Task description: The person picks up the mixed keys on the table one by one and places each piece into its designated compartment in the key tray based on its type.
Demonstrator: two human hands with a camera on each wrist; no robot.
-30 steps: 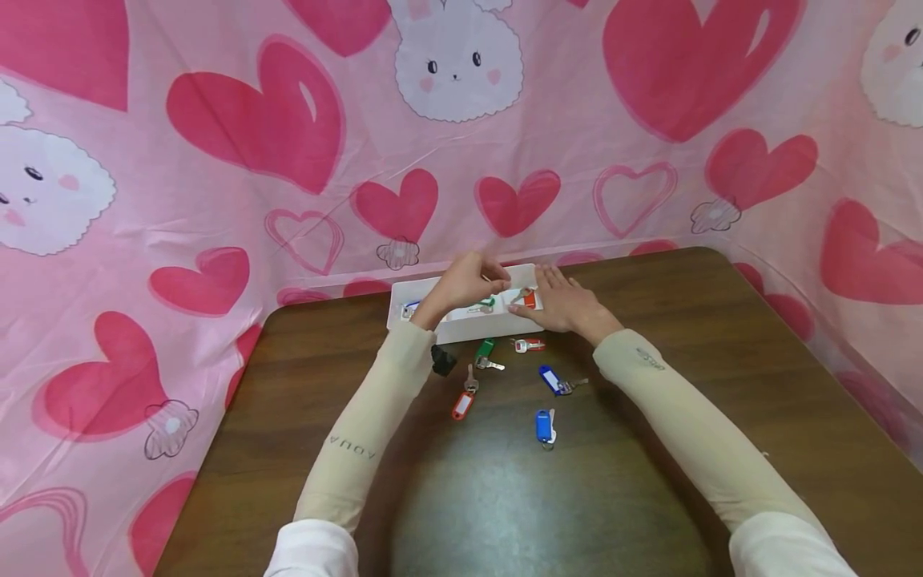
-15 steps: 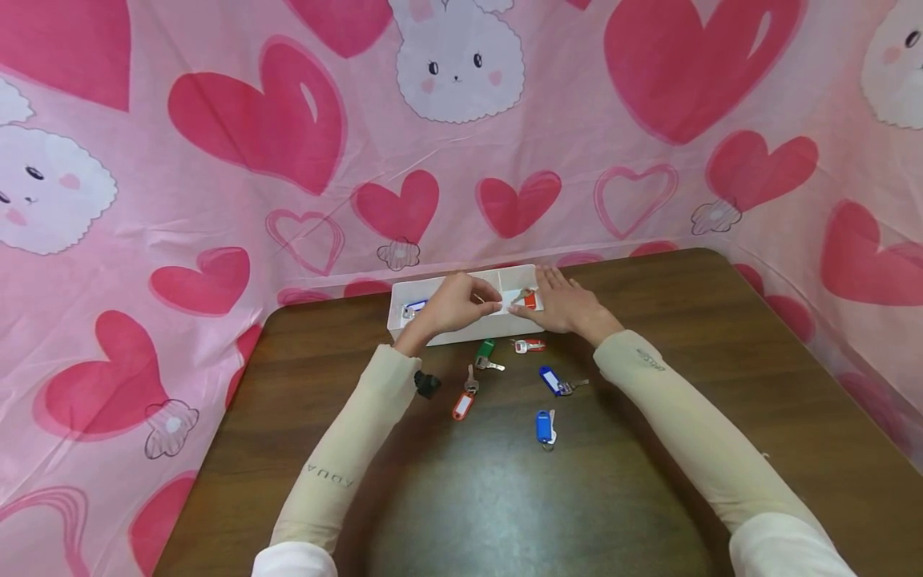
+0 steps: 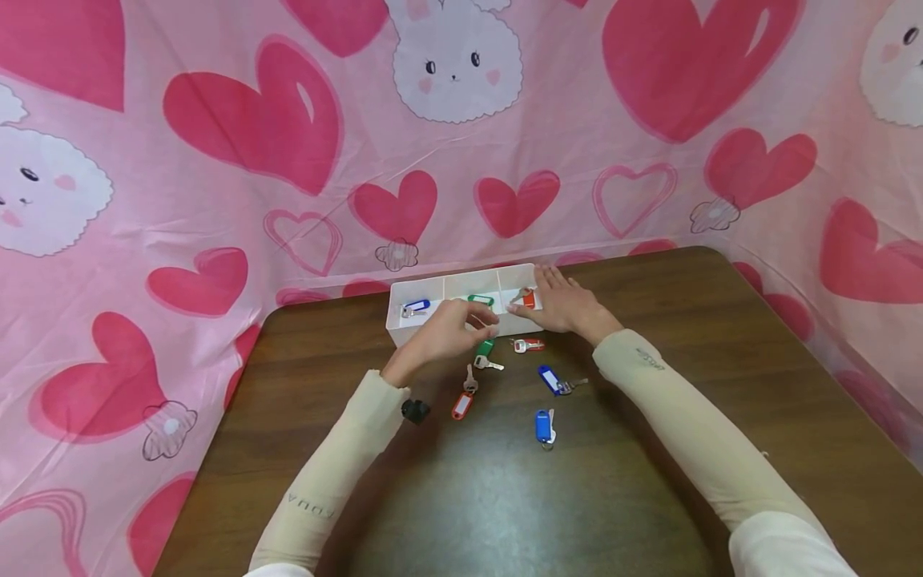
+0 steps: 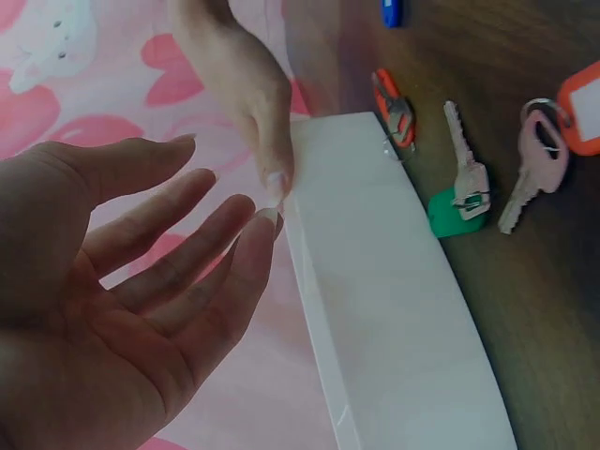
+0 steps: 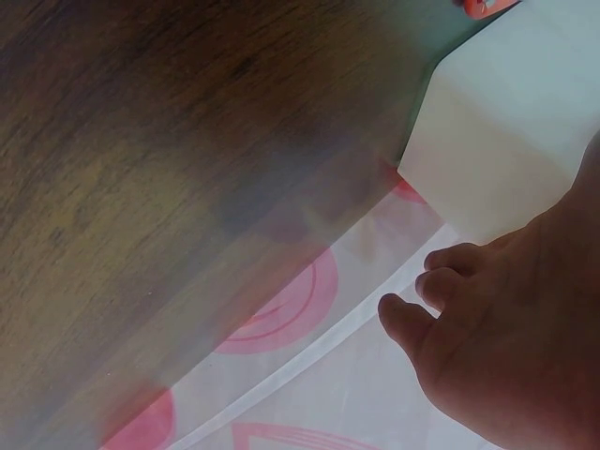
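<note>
Wht. rectangular plastic box (image 3: 469, 284): far side. R. hand (image 3: 562, 306): on its right end, fingers extended. L. hand (image 3: 453, 327): at near side, fingers loosely parted (nothing held). Plastic-tagged metal keys (image 3: 481, 362), qty. 5: nearer.

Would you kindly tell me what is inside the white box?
Left to right: a blue-tagged key, a green tag and a red-tagged key. The left hand and right hand cover parts; anything beneath them cannot be seen.
</note>
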